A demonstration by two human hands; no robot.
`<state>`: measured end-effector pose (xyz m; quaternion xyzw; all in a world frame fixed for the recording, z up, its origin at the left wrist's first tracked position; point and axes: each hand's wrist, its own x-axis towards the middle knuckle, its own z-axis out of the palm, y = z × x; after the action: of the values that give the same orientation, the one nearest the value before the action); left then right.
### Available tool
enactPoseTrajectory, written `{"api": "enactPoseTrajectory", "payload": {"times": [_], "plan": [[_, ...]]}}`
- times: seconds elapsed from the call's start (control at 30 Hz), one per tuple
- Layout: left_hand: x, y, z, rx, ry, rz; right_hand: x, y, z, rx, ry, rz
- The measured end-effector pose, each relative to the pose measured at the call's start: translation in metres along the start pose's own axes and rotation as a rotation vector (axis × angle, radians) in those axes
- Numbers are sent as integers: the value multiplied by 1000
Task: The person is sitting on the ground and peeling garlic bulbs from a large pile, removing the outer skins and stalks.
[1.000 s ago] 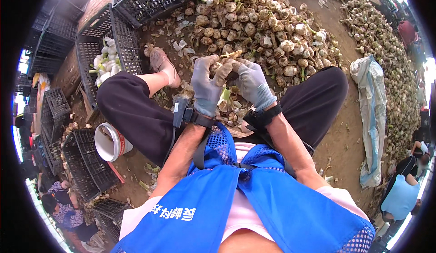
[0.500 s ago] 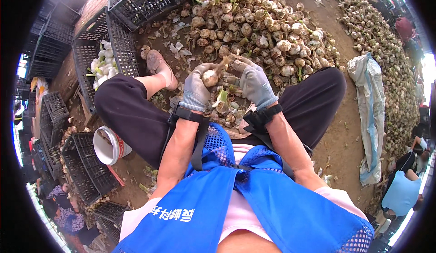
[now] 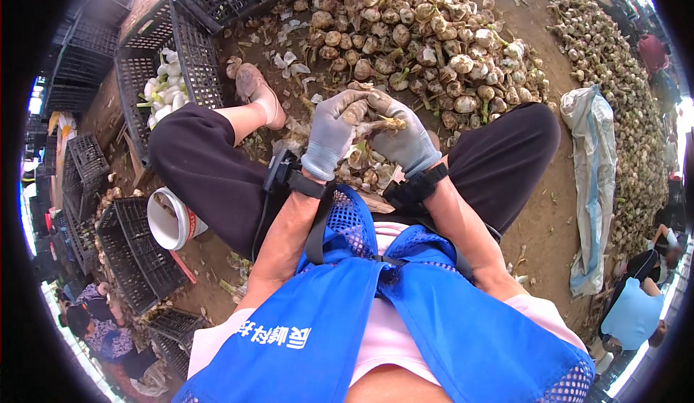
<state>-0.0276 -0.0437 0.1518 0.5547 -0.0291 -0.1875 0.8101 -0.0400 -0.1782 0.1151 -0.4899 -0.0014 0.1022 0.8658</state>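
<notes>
Both hands wear grey work gloves and meet between my knees, fingers curled in toward each other. My left hand [image 3: 335,130] closes around a garlic bulb, mostly hidden by the fingers. The bulb's dry stem [image 3: 384,125] sticks out toward my right palm. My right hand [image 3: 406,137] pinches at the bulb's outer skin, its fingertips against those of the left. Beneath the hands lie loose peelings and cut stems [image 3: 359,159]. Just beyond is a large heap of unpeeled garlic bulbs [image 3: 434,49].
Peeled white garlic [image 3: 168,88] fills part of a black crate [image 3: 137,70] at the left. A white bucket [image 3: 168,219] and a black crate [image 3: 137,255] stand near my left knee. Right of my knee lies a pale sack [image 3: 589,186], beside another garlic heap [image 3: 629,128]. Other people sit nearby.
The bulb has turned in my left hand: its pale side is now hidden and its stem points rightward. My right hand's fingers have come in against the left's.
</notes>
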Motion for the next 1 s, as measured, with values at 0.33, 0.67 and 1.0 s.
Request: {"api": "enactPoseTrajectory", "payload": {"times": [0.33,0.67,1.0], "plan": [[23,-22,-24,1461,220,22,-2,2,4,196,-18,354],[33,-41,-30,-134,556,-186,-5,-9,5,39,288,324],[0,-21,-11,-210,125,61,5,-23,10,113,348,215]]}}
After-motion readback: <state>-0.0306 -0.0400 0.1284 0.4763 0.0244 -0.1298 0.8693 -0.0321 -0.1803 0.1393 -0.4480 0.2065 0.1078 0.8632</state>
